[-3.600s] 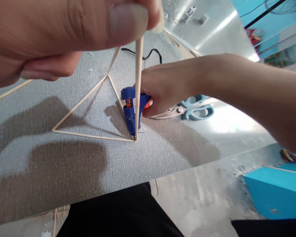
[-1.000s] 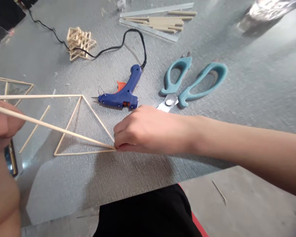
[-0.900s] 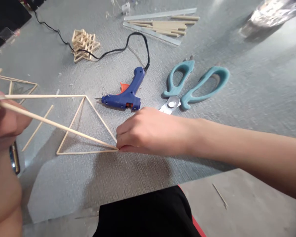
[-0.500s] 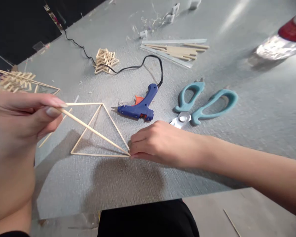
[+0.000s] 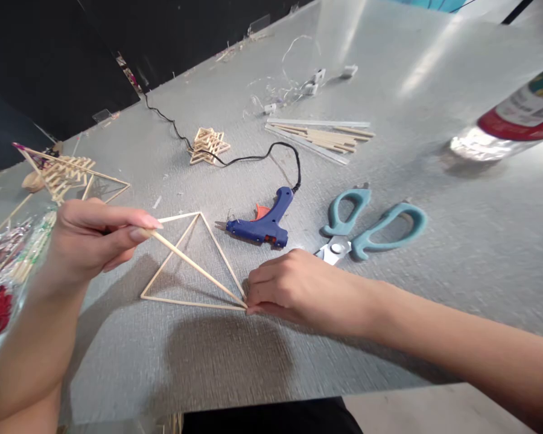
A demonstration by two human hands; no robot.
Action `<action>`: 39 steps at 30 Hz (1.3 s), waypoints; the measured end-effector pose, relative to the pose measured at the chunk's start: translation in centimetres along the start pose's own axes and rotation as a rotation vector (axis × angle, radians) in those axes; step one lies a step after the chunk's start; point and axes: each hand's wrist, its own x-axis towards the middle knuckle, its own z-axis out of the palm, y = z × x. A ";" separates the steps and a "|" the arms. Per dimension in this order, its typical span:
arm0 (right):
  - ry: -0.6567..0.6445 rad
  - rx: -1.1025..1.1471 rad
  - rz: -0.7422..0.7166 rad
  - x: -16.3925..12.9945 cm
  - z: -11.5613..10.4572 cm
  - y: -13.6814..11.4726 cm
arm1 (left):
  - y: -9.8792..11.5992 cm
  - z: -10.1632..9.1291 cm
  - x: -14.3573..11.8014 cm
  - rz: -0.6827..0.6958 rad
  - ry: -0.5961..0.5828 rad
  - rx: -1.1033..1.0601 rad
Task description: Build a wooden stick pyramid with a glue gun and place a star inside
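Note:
A frame of thin wooden sticks rests partly on the table, shaped as a triangle with raised sticks joined to it. My left hand pinches the raised corner between thumb and forefinger, above the tabletop. Low at the frame's right corner, my right hand presses its closed fingers around the meeting sticks; its fingertips are partly hidden. Just behind the frame lies a blue glue gun with an orange trigger, its nozzle toward the sticks. Scissors with teal handles lie beyond my right hand.
The glue gun's black cord crosses a wooden star. Loose sticks and string lights lie farther back. A bottle stands at right. Packaged materials sit at left, near more stick shapes.
The camera view has shifted, so everything on the table appears lower, and more shows at left and at the back. Both hands keep the same grip on the stick frame.

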 end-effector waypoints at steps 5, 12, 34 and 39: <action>0.018 0.050 0.012 0.0 0.2 0.0 | 0.1 0.1 -0.1 -0.013 -0.003 -0.002; 0.029 0.094 0.034 0.1 0.3 -0.1 | 0.5 0.3 0.0 -0.010 -0.021 -0.011; 0.092 0.149 0.029 0.2 1.1 0.0 | 1.5 0.7 -0.5 -0.193 0.033 -0.002; 0.081 0.148 0.038 0.3 1.1 0.0 | 1.6 0.8 -0.5 -0.178 0.030 0.030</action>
